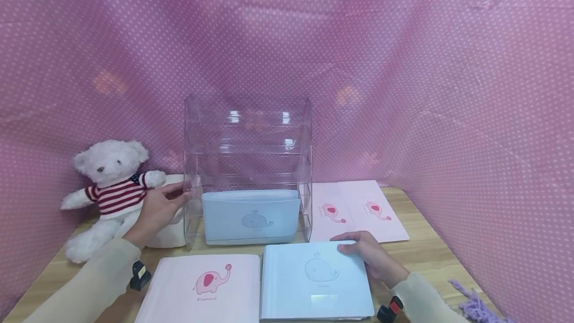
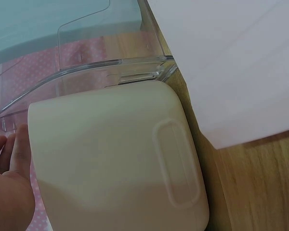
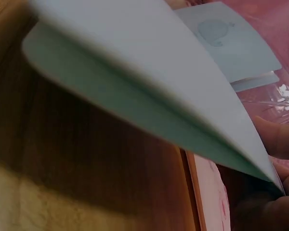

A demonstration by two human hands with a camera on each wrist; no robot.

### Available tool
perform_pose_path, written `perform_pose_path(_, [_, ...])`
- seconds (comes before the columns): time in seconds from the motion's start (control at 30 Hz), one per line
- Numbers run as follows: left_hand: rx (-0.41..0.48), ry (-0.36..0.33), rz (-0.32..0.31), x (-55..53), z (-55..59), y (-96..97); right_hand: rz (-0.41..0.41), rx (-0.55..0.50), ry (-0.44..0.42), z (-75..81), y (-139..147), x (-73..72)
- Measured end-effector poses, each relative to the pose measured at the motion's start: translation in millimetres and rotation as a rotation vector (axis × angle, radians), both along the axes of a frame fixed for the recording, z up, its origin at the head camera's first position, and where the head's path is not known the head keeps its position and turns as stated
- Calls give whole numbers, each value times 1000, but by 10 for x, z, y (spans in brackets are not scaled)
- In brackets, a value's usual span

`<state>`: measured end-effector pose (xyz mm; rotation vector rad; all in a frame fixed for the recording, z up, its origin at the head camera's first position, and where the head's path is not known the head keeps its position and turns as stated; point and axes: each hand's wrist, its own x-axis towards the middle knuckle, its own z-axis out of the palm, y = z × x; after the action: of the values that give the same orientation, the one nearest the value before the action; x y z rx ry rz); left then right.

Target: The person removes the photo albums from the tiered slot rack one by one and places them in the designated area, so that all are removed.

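My right hand (image 1: 374,255) grips the upper right corner of a light blue book (image 1: 291,288) with a whale drawing; in the right wrist view its covers stand slightly apart above the wood. My left hand (image 1: 157,211) reaches over a cream container (image 2: 111,159), its fingertips at the left side of a clear plastic rack (image 1: 193,163). In the left wrist view, the container partly hides those fingers. Inside the rack's bottom level stands another light blue whale-print item (image 1: 233,218). Left of the held book lies a pink book (image 1: 179,288) with an elephant drawing.
A white teddy bear (image 1: 107,163) in a striped sweater sits at the left. Pink elephant-print covers (image 1: 358,228) lie right of the rack. Purple yarn (image 1: 477,308) is at the front right. Pink dotted fabric (image 1: 403,64) surrounds the wooden table (image 1: 439,258).
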<state>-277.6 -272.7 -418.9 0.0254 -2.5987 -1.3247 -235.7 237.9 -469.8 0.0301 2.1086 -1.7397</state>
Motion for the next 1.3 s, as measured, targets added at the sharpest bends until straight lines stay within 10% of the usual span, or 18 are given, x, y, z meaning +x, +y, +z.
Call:
perform_pose_path(0.47, [-4, -37, -1, 22, 21, 6, 12, 220, 77, -148, -69, -57])
perform_pose_path(0.93, [-7, -17, -1, 25, 8, 8, 6, 218, 69, -164, -154, -36])
perform_pose_path(1.3, [-20, 19, -10, 28, 20, 16, 77, 503, 295, -116, -157, -65])
